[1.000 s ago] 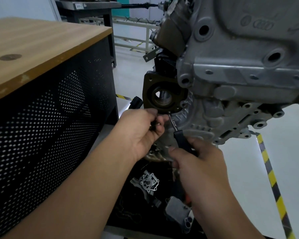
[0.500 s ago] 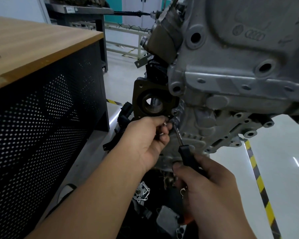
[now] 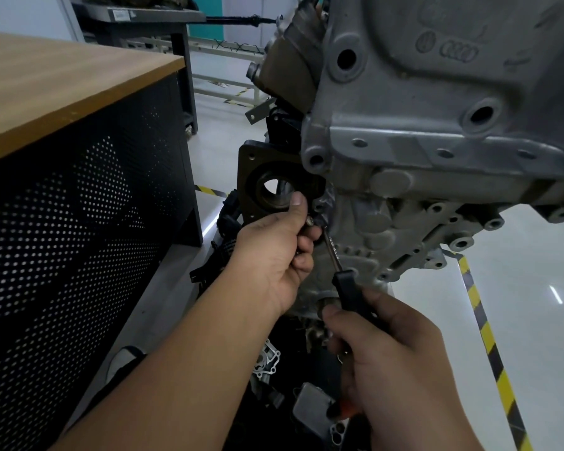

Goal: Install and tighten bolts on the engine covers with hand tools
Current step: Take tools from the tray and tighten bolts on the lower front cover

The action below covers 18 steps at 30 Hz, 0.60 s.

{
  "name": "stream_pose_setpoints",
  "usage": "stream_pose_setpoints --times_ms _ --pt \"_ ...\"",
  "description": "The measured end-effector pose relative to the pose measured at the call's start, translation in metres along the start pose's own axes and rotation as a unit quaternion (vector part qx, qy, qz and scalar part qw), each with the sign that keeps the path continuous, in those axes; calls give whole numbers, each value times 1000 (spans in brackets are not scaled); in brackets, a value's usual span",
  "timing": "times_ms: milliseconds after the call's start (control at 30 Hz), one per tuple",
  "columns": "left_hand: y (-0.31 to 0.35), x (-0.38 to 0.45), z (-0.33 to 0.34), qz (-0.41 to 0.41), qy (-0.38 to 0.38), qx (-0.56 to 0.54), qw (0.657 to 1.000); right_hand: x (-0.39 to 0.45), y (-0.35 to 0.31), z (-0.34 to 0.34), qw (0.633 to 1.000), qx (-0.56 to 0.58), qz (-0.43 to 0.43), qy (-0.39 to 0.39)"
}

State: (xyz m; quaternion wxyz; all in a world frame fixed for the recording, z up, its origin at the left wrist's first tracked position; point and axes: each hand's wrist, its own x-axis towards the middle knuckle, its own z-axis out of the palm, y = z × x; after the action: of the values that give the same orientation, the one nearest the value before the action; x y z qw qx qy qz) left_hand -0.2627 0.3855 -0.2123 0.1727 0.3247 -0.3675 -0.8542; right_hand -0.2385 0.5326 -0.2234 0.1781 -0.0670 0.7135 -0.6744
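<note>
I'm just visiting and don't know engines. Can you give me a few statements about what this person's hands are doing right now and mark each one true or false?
1. The right hand grips a screwdriver by its black handle. True.
2. The screwdriver's shaft points up toward the engine. True.
3. The left hand lies flat on the wooden bench top. False: it is raised at the engine, fingers curled around a small bolt next to the dark round-holed cover.
4. Both hands wear gloves. False: they are bare.
5. Yellow-and-black tape marks the floor on the right. True.
</note>
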Motion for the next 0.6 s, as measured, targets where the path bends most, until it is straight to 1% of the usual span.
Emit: stream_pose_setpoints --times_ms 100,167,267,500,600 --pt "0 1 2 -5 11 -20 1000 -1 -3 1 1000 9 -3 -4" --pt "1 1 3 -4 3 -34 999 -1 -3 2 1000 15 1 0" --pt "3 -1 4 7 -1 -27 1000 -1 -3 2 1000 21 7 -4" --pt "-2 -3 7 63 2 -22 998 -3 -6 4 1000 21 16 -7" --pt "-3 -4 6 76 -16 -23 997 -3 -6 5 1000 16 21 -9"
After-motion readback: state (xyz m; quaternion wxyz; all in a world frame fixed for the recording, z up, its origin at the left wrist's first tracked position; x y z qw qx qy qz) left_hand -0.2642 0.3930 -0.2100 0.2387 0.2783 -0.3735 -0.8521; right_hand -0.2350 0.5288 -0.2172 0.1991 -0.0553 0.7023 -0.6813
